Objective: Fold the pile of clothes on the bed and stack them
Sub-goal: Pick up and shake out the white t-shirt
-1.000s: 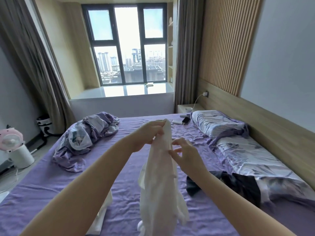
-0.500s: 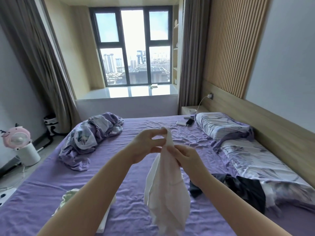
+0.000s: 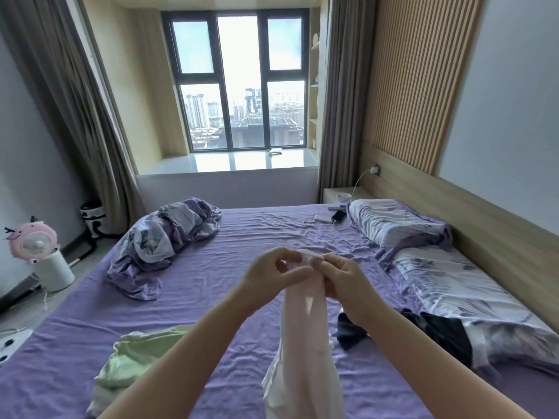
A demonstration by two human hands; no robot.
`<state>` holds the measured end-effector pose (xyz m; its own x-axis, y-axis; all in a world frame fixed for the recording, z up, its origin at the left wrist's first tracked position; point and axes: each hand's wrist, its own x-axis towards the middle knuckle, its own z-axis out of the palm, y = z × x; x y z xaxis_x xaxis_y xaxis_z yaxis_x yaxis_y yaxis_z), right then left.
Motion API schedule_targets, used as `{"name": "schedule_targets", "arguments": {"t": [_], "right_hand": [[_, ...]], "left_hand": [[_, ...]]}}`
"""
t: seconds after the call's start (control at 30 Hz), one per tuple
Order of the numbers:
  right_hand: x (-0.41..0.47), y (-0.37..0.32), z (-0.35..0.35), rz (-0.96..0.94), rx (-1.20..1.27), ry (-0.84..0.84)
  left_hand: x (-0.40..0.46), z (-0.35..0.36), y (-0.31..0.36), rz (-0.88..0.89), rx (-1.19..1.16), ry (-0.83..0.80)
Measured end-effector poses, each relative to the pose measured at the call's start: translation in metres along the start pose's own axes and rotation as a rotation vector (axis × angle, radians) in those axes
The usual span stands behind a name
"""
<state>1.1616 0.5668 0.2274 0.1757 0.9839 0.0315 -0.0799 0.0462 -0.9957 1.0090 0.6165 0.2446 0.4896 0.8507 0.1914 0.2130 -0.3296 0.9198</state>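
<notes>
A pale pink-white garment [image 3: 302, 352] hangs bunched in the air above the purple bed [image 3: 211, 279]. My left hand [image 3: 272, 276] pinches its top edge from the left. Close beside it, my right hand [image 3: 341, 282] grips the same top edge from the right. A light green and white garment [image 3: 133, 361] lies crumpled on the sheet at lower left, partly behind my left forearm. A dark navy garment [image 3: 435, 331] lies at the right, next to the pillows.
A crumpled purple floral quilt [image 3: 163, 240] lies at the bed's far left. Two floral pillows [image 3: 423, 255] line the headboard side on the right. A phone and power bank [image 3: 331, 217] lie near the far pillow. A pink fan [image 3: 33, 240] stands on the floor left.
Both hands have come closer together at the garment's top edge and sunk lower toward the bed. The view has tilted up and the green garment has come into sight.
</notes>
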Motion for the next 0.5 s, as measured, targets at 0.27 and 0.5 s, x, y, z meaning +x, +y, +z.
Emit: {"name": "schedule_targets", "arguments": {"t": [0.27,0.5], "right_hand": [[0.008,-0.013,-0.008,0.024,0.005,-0.131],[0.018,-0.013,-0.024,0.109,0.045,-0.052]], "left_hand": [[-0.02,0.009,-0.017,-0.17,-0.08,-0.208],[-0.033,-0.005,-0.044,-0.389,-0.151,-0.439]]}}
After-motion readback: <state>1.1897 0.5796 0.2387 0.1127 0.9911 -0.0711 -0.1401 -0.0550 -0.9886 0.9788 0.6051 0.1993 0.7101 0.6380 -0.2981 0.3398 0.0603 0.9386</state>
